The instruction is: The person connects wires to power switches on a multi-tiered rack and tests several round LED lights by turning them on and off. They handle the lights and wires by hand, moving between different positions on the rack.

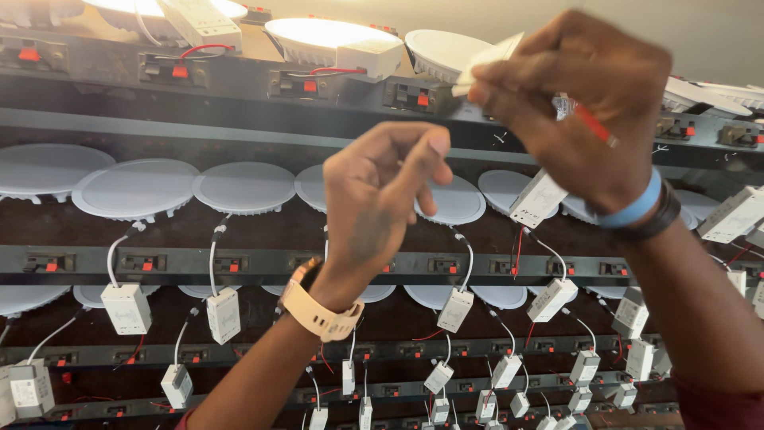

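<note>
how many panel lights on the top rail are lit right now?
2 lit. One lit round panel light at the top left edge, cropped by the frame; a second lit round panel light left of centre. The next one right looks unlit. Others may be hidden behind the right hand.

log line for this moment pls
right hand: grips white driver box | left hand: raised, empty | behind: lit round panel light

You are holding a white round panel light (487,57) tilted edge-on up high, its red lead (595,126) trailing below your knuckles.
</note>
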`<action>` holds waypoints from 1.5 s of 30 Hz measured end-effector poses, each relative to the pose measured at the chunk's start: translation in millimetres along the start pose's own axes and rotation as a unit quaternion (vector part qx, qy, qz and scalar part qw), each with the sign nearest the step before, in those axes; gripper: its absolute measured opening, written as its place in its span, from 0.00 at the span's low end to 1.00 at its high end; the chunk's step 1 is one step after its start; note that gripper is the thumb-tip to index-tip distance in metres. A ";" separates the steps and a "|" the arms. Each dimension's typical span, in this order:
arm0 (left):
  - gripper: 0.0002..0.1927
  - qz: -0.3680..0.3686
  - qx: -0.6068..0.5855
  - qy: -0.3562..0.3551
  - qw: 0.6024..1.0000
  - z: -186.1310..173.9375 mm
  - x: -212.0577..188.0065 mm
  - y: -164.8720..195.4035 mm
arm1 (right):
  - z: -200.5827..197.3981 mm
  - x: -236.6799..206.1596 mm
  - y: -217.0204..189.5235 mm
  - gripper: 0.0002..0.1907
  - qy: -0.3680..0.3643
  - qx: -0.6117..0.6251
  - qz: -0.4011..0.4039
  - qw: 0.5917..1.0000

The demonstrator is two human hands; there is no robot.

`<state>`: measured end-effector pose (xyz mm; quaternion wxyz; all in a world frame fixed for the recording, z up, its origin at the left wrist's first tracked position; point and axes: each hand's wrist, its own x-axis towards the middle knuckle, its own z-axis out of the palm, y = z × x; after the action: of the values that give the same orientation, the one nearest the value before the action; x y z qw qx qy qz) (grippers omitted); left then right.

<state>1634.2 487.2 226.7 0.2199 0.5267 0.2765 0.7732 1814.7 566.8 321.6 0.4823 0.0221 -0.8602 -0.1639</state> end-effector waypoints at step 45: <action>0.09 0.227 0.435 0.005 0.872 -48.1 14.9 -23.9 | 0.6 38.4 30.0 0.03 -0.149 -0.042 0.004 0.988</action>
<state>1585.1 505.1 207.2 -0.2140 0.6138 0.4585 0.6060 1797.4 587.8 362.0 0.3496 -0.0262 -0.9149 -0.2000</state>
